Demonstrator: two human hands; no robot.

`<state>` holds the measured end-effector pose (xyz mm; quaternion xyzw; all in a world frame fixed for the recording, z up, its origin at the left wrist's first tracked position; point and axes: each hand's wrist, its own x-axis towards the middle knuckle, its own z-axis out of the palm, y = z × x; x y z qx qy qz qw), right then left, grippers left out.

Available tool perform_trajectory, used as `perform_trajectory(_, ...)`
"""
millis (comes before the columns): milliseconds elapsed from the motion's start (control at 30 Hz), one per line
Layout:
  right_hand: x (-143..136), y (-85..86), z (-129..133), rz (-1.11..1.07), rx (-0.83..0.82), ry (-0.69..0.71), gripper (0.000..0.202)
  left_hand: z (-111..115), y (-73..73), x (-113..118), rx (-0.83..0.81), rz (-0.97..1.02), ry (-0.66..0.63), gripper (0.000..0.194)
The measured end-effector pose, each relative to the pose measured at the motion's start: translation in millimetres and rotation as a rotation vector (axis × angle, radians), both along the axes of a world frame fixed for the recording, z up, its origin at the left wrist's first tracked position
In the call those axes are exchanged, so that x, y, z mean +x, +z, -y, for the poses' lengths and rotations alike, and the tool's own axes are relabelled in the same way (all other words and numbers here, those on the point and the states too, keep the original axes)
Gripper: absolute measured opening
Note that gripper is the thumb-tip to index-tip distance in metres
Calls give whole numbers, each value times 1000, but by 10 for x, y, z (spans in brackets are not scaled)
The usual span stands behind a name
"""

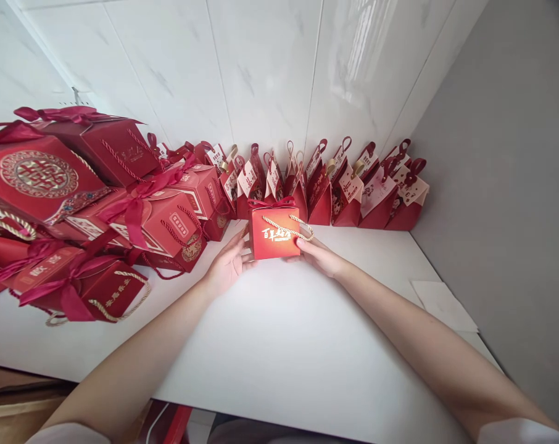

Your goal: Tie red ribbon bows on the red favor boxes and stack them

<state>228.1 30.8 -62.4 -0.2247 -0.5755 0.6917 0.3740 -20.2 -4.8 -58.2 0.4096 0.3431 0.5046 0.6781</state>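
Observation:
A small red gift box (274, 237) with gold lettering, a gold twisted cord handle and a dark red ribbon on top is held between both hands over the white table. My left hand (229, 259) grips its left side, with the fingers partly behind and under the box. My right hand (319, 254) holds the right side, thumb on the front face near the cord. Just behind the box stands a row of small red and cream gift bags (319, 194) with loop handles.
Larger red gift boxes (117, 148) with ribbons are stacked on the left of the white table (279, 345). Flat white sheets (441, 302) lie at the right edge. A marbled tile wall (261, 68) rises behind, a grey wall (506, 185) on the right.

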Motion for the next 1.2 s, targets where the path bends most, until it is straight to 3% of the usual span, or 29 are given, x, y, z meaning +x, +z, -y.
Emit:
perform_trajectory(300,6,-20,-40,22,-14,17,62,27,-12,7,73,-136,-52,80)
perform_trajectory(667,16,-79,-78,49,4,85,62,-3,-7,-9,-2,-169,-57,57)
perform_trajectory(733,20,-54,-75,71,-64,147,67,-8,-7,-15,-33,-175,-72,52)
perform_trajectory(900,-21,41,-26,92,-470,443,83,-22,2,-39,-153,-179,-115,55)
perform_trajectory(1200,-129,109,88,-78,-625,475,81,-2,66,-45,-216,-71,-78,60)
